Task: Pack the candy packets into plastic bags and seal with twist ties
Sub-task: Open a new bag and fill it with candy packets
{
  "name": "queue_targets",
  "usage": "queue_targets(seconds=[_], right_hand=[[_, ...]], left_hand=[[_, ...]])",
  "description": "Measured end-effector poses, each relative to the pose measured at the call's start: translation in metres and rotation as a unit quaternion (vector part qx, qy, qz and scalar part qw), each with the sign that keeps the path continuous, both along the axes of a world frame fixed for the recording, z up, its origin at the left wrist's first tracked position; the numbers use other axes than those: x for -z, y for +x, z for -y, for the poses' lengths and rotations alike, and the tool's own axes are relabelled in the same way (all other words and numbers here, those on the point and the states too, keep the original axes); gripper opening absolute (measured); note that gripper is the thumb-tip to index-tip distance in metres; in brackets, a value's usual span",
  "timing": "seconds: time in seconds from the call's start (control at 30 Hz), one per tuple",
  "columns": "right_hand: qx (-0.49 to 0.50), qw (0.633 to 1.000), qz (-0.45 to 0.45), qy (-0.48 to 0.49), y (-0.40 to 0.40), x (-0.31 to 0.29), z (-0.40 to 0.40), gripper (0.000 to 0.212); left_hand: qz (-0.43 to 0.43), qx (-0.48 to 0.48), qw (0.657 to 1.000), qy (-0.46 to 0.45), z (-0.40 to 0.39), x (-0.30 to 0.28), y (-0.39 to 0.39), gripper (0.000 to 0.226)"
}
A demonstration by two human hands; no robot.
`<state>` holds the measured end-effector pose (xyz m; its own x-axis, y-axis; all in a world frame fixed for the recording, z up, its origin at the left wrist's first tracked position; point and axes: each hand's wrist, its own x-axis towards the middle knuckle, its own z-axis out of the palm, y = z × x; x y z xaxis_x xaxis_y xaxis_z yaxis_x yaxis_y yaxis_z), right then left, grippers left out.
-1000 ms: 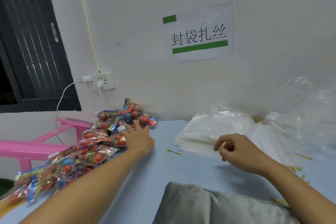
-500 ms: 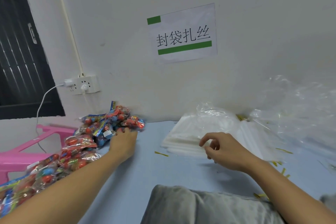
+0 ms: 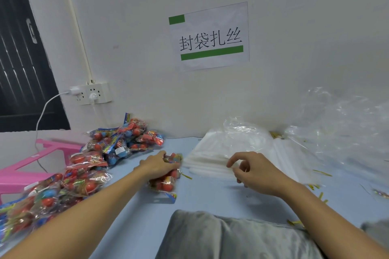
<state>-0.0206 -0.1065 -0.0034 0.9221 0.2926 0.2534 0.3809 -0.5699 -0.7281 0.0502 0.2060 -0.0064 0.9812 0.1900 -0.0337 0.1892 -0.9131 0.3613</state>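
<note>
Several candy packets (image 3: 166, 174) are being gripped by the left hand (image 3: 156, 165) at centre frame on the pale blue table (image 3: 210, 195); the right hand (image 3: 255, 171), curled, is being held empty beside stacked plastic bags (image 3: 212, 155) below the white wall (image 3: 294, 27).

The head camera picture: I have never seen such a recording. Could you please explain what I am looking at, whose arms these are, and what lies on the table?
There is no machine here. A person wears a wide-angle camera on the head, so the single picture looks forward and down along that person's own two bare arms.

The left hand grips a few candy packets, apart from the big pile of candy packets on the left side of the light blue table. The right hand is loosely curled over a flat stack of clear plastic bags; whether it pinches a bag is too unclear to tell. Small yellow twist ties lie scattered on the right, near crumpled clear plastic. A paper sign hangs on the wall, and a pink stool stands at the left.
</note>
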Motion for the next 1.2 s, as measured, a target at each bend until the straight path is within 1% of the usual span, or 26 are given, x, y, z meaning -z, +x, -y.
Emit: queue_targets(seconds=[0.1, 0.13, 0.17, 0.23, 0.27, 0.33, 0.37, 0.47, 0.5, 0.57, 0.63, 0.67, 0.7, 0.73, 0.8, 0.9, 0.97, 1.0, 1.07, 1.1, 1.13, 1.2], right_hand=[[0.001, 1.0, 0.002, 0.0, 0.001, 0.001, 0.0, 0.024], [0.001, 1.0, 0.0, 0.0, 0.002, 0.002, 0.001, 0.024], [0.001, 1.0, -0.001, -0.001, 0.002, 0.002, 0.001, 0.024], [0.002, 1.0, -0.002, -0.002, 0.001, 0.003, 0.001, 0.023], [0.002, 1.0, -0.002, -0.002, 0.001, 0.002, 0.001, 0.023], [0.003, 1.0, -0.004, -0.002, 0.001, 0.003, 0.001, 0.023], [0.003, 1.0, -0.005, -0.001, 0.001, 0.003, 0.001, 0.023], [0.002, 1.0, -0.008, 0.002, 0.001, 0.003, 0.0, 0.023], [0.001, 1.0, -0.01, 0.003, 0.001, 0.002, 0.0, 0.024], [0.0, 1.0, -0.012, 0.003, 0.001, 0.003, 0.001, 0.024], [-0.001, 1.0, -0.013, 0.001, 0.001, 0.003, 0.001, 0.025], [-0.001, 1.0, -0.013, -0.001, 0.001, 0.004, 0.001, 0.025], [0.0, 1.0, -0.014, -0.003, 0.002, 0.004, 0.001, 0.026], [0.0, 1.0, -0.013, -0.003, 0.002, 0.004, 0.001, 0.025], [-0.001, 1.0, -0.012, -0.001, 0.002, 0.003, 0.001, 0.025], [-0.003, 1.0, -0.011, -0.002, 0.002, 0.003, 0.001, 0.024], [-0.001, 1.0, -0.015, -0.002, 0.001, 0.003, 0.001, 0.025], [0.0, 1.0, -0.018, -0.001, 0.0, 0.003, 0.001, 0.025], [0.0, 1.0, -0.026, 0.005, -0.001, 0.003, 0.002, 0.025], [0.0, 1.0, -0.028, 0.007, -0.001, 0.003, 0.002, 0.025], [0.0, 1.0, -0.03, 0.008, -0.001, 0.004, 0.003, 0.025], [-0.002, 0.999, -0.033, 0.012, -0.001, 0.004, 0.003, 0.026]], left_hand=[[0.047, 0.036, 0.994, -0.092, 0.004, -0.006, 0.004, 0.095], [0.051, 0.053, 0.992, -0.098, 0.006, -0.007, 0.004, 0.093], [0.044, 0.065, 0.993, -0.082, 0.009, -0.007, 0.004, 0.087], [0.022, 0.076, 0.996, -0.031, 0.012, -0.003, 0.005, 0.065], [0.029, 0.073, 0.997, -0.025, 0.012, -0.001, 0.006, 0.05], [0.069, 0.047, 0.995, -0.057, 0.013, 0.001, 0.008, 0.024], [0.086, 0.031, 0.992, -0.083, 0.013, 0.0, 0.009, 0.019], [0.11, 0.0, 0.978, -0.178, 0.015, -0.003, 0.014, 0.016], [0.122, -0.012, 0.974, -0.191, 0.016, -0.005, 0.015, 0.017], [0.17, -0.035, 0.963, -0.205, 0.016, -0.013, 0.017, 0.022], [0.231, -0.037, 0.943, -0.236, 0.015, -0.027, 0.018, 0.026], [0.255, -0.044, 0.937, -0.233, 0.014, -0.036, 0.017, 0.026], [0.269, -0.057, 0.938, -0.211, 0.013, -0.046, 0.016, 0.026], [0.262, -0.074, 0.945, -0.179, 0.011, -0.055, 0.013, 0.027], [0.209, -0.093, 0.965, -0.129, 0.011, -0.071, 0.005, 0.036], [0.111, -0.086, 0.986, -0.092, 0.018, -0.079, -0.017, 0.054], [0.059, -0.076, 0.993, -0.068, 0.024, -0.076, -0.034, 0.062], [0.031, -0.065, 0.997, -0.043, 0.027, -0.074, -0.042, 0.069], [-0.047, -0.033, 0.997, 0.045, 0.035, -0.069, -0.056, 0.08], [-0.083, -0.007, 0.992, 0.096, 0.038, -0.066, -0.061, 0.078], [-0.106, 0.014, 0.986, 0.128, 0.042, -0.062, -0.064, 0.073], [-0.116, 0.023, 0.982, 0.144, 0.045, -0.055, -0.068, 0.071]])
